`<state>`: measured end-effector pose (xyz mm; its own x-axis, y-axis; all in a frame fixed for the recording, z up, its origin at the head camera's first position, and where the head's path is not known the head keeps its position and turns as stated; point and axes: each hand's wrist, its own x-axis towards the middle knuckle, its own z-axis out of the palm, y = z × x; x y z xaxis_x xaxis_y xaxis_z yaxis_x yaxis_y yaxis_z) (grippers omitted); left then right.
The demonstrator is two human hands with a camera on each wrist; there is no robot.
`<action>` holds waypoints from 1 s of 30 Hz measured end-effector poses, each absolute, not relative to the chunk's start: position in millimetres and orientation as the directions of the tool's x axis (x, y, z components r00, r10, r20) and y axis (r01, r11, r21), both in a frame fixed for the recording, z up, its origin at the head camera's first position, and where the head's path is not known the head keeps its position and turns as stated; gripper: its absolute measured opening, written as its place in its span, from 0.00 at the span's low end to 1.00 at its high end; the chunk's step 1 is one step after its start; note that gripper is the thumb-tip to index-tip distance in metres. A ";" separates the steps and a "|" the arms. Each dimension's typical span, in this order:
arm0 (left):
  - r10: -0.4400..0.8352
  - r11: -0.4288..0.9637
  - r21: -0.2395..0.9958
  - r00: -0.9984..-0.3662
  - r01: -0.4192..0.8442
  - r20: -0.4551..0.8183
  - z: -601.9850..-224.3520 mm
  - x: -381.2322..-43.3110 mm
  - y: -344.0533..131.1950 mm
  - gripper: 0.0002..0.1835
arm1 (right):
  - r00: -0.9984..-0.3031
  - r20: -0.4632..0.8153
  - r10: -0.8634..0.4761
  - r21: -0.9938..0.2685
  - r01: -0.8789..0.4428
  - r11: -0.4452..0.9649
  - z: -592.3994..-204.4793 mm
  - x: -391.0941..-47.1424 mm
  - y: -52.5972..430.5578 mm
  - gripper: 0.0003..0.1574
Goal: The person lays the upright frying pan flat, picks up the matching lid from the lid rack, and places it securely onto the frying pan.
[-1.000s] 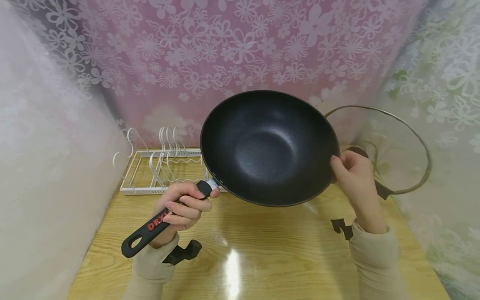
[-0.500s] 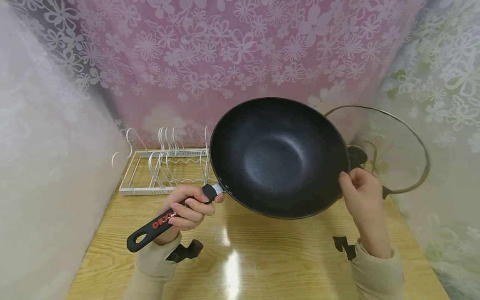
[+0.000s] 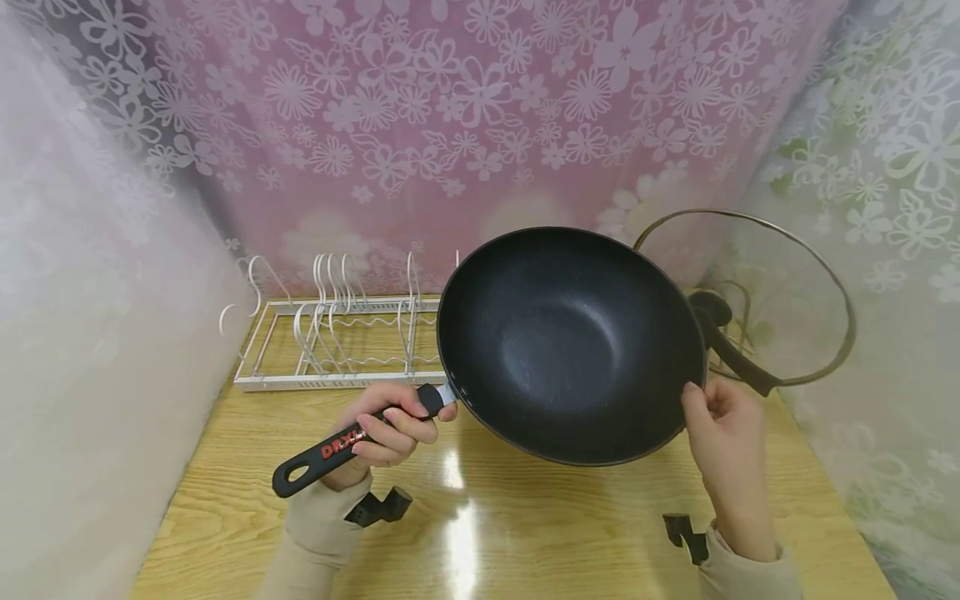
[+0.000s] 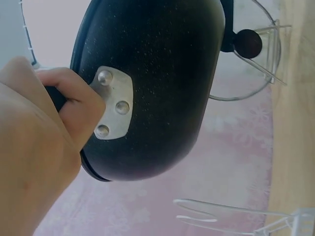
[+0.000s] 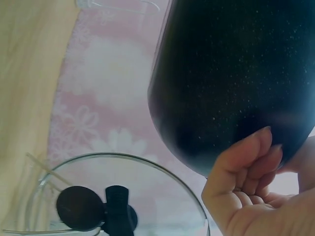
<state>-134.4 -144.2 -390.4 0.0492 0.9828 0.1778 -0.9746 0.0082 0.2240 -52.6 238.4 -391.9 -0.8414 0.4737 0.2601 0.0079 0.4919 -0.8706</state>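
Both hands hold a black wok point(image 3: 562, 350) up over the table, its inside tilted toward me. The fingers of my left hand point(image 3: 393, 429) curl round the black handle point(image 3: 330, 454) near the pan end; red lettering shows on the handle. In the left wrist view a riveted metal bracket point(image 4: 115, 103) joins handle to wok. My right hand point(image 3: 723, 429) pinches the opposite rim, thumb on the inner side. The right wrist view shows the curled fingers point(image 5: 248, 162) against the speckled underside of the wok point(image 5: 236, 73).
A white wire rack point(image 3: 292, 383) stands at the back left, partly hidden by the wok. A glass lid point(image 3: 795, 292) with a metal rim and dark knob point(image 3: 711, 308) leans upright at the back right. Curtains point(image 3: 480, 108) enclose the wooden table point(image 3: 540, 533).
The wok, held in both hands, has moved down and to the right, nearer to me. More of the rack and of the lid's dark fittings now shows.
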 end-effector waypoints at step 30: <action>0.979 0.123 0.000 0.122 -0.992 0.162 -471.3 -134.4 -135.6 0.14 | -0.820 0.177 0.545 -0.898 0.092 0.431 -467.6 -24.2 237.1 0.20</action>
<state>-134.4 -135.6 -471.3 0.1217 0.9793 0.1616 -0.9924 0.1234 -0.0003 -24.2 237.1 -467.6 -0.8197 0.5446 0.1772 0.0922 0.4309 -0.8977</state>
